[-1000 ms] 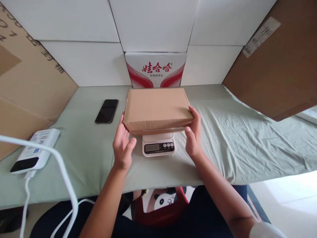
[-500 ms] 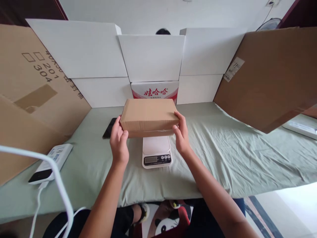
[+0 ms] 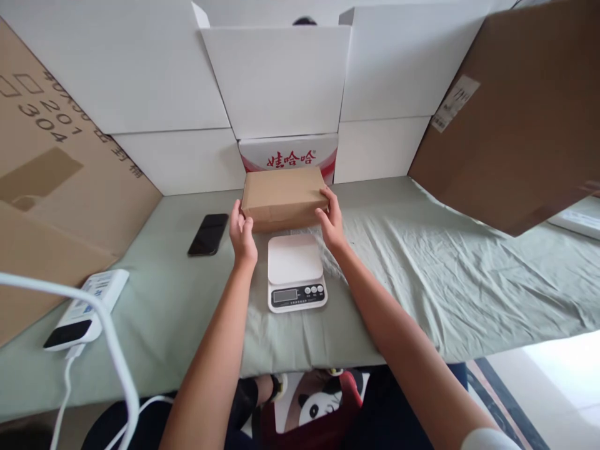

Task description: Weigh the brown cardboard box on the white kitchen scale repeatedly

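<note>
Brown box [image 3: 284, 195] gripped between left hand [image 3: 244, 232] and right hand [image 3: 330, 220] (behind scale [image 3: 295, 270]).

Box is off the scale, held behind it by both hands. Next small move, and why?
Probably lower the box onto the cloth and let go. The left hand and right hand clasp its ends just beyond the scale, whose platform is bare, and the box sits low near the red-and-white carton.

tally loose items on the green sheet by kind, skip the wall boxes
Brown cardboard box, held between left hand and right hand: 1
Kitchen scale: 1
Black phone: 1
White power bank: 1
Total: 4
</note>
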`<action>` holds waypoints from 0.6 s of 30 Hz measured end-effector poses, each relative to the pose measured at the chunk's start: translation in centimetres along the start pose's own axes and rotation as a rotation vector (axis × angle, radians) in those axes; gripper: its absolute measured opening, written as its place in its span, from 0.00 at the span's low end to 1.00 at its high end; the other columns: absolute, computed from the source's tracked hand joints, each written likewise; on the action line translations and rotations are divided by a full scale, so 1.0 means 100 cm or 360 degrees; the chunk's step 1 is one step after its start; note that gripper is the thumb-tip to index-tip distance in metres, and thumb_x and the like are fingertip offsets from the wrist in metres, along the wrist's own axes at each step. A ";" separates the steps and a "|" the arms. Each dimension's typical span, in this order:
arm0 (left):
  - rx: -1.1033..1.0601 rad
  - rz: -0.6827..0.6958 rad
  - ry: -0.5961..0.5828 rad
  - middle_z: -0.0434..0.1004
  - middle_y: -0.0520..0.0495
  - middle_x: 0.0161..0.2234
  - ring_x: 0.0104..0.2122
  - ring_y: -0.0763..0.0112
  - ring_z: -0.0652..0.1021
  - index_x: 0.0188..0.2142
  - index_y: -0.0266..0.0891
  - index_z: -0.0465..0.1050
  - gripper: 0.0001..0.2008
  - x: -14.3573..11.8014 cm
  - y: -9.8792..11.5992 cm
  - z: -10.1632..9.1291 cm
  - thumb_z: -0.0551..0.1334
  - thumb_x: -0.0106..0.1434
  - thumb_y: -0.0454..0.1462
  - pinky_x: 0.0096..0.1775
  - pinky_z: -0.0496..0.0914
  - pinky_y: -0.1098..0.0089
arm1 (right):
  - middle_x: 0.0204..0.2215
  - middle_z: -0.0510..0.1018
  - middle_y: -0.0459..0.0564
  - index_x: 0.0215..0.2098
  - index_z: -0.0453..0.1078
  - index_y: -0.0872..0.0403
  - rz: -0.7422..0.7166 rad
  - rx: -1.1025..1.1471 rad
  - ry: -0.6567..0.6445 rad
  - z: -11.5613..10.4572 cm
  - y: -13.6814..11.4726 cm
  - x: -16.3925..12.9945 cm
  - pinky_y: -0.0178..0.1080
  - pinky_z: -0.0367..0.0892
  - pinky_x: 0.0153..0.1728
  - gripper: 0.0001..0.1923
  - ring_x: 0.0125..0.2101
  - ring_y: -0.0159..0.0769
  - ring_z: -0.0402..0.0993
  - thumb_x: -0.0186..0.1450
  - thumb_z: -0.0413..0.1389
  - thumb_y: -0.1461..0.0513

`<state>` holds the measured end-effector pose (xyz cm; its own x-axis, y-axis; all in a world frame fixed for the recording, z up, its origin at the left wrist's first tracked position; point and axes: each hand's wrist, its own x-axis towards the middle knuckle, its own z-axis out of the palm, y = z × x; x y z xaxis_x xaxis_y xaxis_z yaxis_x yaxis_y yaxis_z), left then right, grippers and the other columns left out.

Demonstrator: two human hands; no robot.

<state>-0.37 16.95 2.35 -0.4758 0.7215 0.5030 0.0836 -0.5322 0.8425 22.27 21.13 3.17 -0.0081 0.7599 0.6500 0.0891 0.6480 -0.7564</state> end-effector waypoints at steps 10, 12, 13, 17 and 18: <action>-0.0024 -0.0175 -0.0032 0.62 0.34 0.70 0.70 0.56 0.64 0.67 0.38 0.63 0.37 -0.009 -0.021 0.000 0.62 0.62 0.50 0.68 0.59 0.58 | 0.64 0.68 0.61 0.59 0.64 0.53 0.0114 -0.0020 0.0036 0.000 0.013 -0.005 0.54 0.55 0.71 0.31 0.68 0.50 0.61 0.66 0.53 0.43; -0.0037 -0.0211 -0.0039 0.62 0.35 0.70 0.70 0.55 0.64 0.67 0.39 0.63 0.38 -0.007 -0.023 -0.002 0.62 0.62 0.53 0.68 0.60 0.57 | 0.65 0.68 0.61 0.61 0.63 0.53 0.0128 -0.0025 0.0019 0.000 0.014 -0.004 0.54 0.56 0.71 0.34 0.68 0.50 0.62 0.66 0.52 0.41; -0.0060 -0.0238 -0.0041 0.62 0.35 0.70 0.70 0.54 0.65 0.67 0.40 0.63 0.38 -0.005 -0.024 -0.004 0.61 0.62 0.55 0.67 0.61 0.57 | 0.67 0.66 0.60 0.63 0.61 0.52 0.0145 -0.0021 0.0014 0.000 0.015 -0.004 0.54 0.56 0.71 0.36 0.69 0.50 0.61 0.65 0.52 0.40; -0.0171 -0.0339 -0.0074 0.61 0.38 0.71 0.70 0.55 0.65 0.66 0.47 0.66 0.38 0.003 -0.023 -0.012 0.56 0.63 0.61 0.66 0.62 0.57 | 0.74 0.55 0.57 0.71 0.48 0.49 0.0246 0.0031 0.0007 0.000 0.018 -0.003 0.55 0.54 0.72 0.45 0.73 0.49 0.52 0.65 0.49 0.36; -0.0182 -0.0343 -0.0088 0.61 0.38 0.71 0.70 0.54 0.64 0.65 0.48 0.67 0.38 0.004 -0.023 -0.013 0.56 0.62 0.62 0.66 0.62 0.57 | 0.74 0.54 0.57 0.71 0.47 0.49 0.0263 0.0040 0.0002 0.000 0.017 -0.003 0.56 0.52 0.72 0.46 0.74 0.49 0.50 0.65 0.49 0.36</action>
<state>-1.89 17.88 0.39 -0.4231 0.8452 0.3266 -0.1156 -0.4079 0.9057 22.45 22.04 1.68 0.0057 0.8561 0.5167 0.0639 0.5154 -0.8546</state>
